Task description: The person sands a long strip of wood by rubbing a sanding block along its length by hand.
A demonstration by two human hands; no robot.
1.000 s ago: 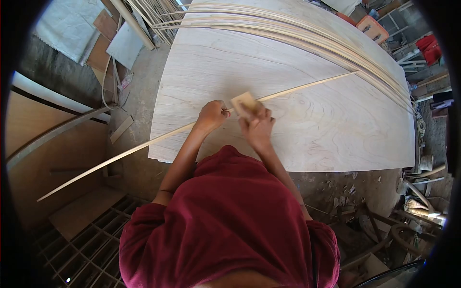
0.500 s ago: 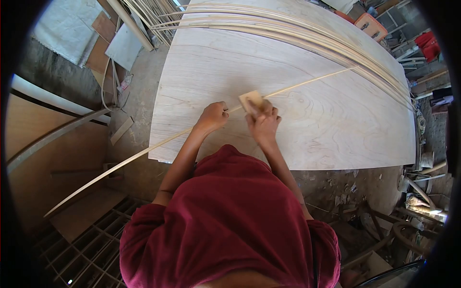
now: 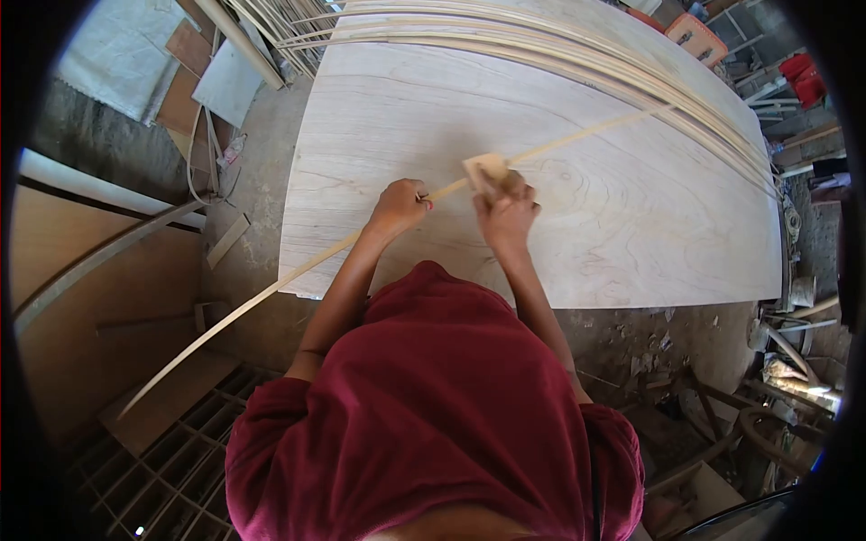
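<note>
A long, thin wooden strip (image 3: pixel 311 262) lies diagonally across the pale plywood sheet (image 3: pixel 379 108), its lower left end hanging past the sheet's edge. My left hand (image 3: pixel 400 208) is closed around the strip near its middle. Just to the right, my right hand (image 3: pixel 508 209) presses a tan, square piece of sandpaper (image 3: pixel 487 166) over the strip, fingers bent on top of it. The sandpaper and fingertips are slightly blurred and cover that part of the strip. The strip's far end reaches the bundled strips at the upper right.
Many similar wooden strips (image 3: pixel 541 63) lie along the far side of the plywood. An orange plastic item (image 3: pixel 696 39) stands beyond it. A metal grid (image 3: pixel 194 451) is at the lower left, and wood scraps and curved frames (image 3: pixel 767 442) clutter the lower right.
My right hand has moved slightly right and up along the strip with the sandpaper. The strip's lower left end has shifted rightward, and a broader face of it shows.
</note>
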